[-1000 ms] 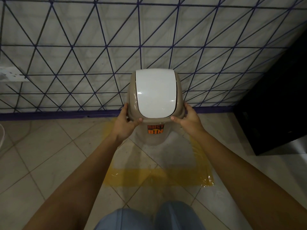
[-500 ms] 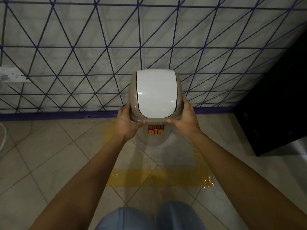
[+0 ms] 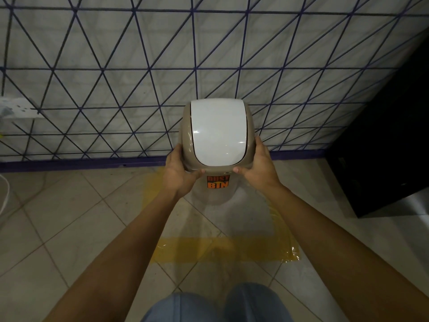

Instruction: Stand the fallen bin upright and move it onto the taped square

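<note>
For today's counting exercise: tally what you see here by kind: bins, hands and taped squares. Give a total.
Bin: 1
Hands, left hand and right hand: 2
Taped square: 1
Total: 4

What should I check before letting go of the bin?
1. Bin upright, white lid on top: ok.
2. Both hands gripping the lid rim, left hand and right hand: ok.
3. Bin inside the yellow taped square: looks ok; the near strip lies well in front of it, side strips either side.
4. Base flat on the floor tiles: cannot tell, base partly hidden under the lid and hands.
5. Clearance from the patterned wall behind: cannot tell from this angle.
6. Black cabinet on the right clear of the bin: ok.
</note>
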A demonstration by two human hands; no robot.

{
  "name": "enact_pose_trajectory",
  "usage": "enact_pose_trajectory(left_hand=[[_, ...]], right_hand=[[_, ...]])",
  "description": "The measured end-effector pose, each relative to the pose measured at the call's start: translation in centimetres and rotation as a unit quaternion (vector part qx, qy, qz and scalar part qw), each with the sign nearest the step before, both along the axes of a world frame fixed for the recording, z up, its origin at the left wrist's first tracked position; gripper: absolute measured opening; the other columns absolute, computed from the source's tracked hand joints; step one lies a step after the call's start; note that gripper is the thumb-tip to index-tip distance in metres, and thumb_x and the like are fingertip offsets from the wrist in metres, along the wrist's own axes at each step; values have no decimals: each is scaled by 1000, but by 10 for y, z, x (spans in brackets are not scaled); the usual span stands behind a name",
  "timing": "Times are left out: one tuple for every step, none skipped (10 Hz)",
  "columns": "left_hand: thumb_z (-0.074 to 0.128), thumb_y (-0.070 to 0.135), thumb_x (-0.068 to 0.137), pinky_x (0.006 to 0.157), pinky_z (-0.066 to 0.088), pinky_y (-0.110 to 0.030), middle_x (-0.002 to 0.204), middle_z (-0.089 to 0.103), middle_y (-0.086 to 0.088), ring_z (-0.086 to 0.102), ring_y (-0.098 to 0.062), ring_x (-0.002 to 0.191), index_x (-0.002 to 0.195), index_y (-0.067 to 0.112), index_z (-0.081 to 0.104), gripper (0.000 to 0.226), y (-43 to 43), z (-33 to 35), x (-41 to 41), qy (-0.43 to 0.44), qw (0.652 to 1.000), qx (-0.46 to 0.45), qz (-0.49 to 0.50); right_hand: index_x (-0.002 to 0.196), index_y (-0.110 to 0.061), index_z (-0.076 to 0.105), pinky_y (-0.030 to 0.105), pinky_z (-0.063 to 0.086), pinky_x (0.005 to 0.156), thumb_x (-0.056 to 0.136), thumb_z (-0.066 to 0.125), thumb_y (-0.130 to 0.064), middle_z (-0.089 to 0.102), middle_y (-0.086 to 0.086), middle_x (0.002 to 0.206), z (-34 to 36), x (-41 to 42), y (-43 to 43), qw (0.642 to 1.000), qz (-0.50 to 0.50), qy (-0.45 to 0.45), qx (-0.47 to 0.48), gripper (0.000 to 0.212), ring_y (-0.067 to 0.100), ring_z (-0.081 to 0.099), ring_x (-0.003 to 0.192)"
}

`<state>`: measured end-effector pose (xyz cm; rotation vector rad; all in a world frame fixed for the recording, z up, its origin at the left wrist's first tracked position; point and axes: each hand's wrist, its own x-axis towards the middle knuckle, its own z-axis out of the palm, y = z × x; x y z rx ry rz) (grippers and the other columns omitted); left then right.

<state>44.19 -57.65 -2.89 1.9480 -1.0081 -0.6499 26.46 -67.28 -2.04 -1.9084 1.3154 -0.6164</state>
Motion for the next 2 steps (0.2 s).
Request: enact_pose_trajectory(left_hand=[[80,24,68,107,34,-36,145,35,-7,35,-22,133,143,18,26,93,3,6,-2,-13,1000,-1,15],[80,29,67,103,33,-34,144,37,-8,35,-23,132,142,17,27,93,11,28,-7,-44,999,10,24]], right_hand=[[148,-14,7,43,22,115,68,80,-23,20,8,153,6,-1,5,1000,-9,11,9,109,24,18,141],[148,-16,6,40,21,112,71,77,-30,18,8,154,26,-5,14,999,-30,11,42,105,24,15,142]])
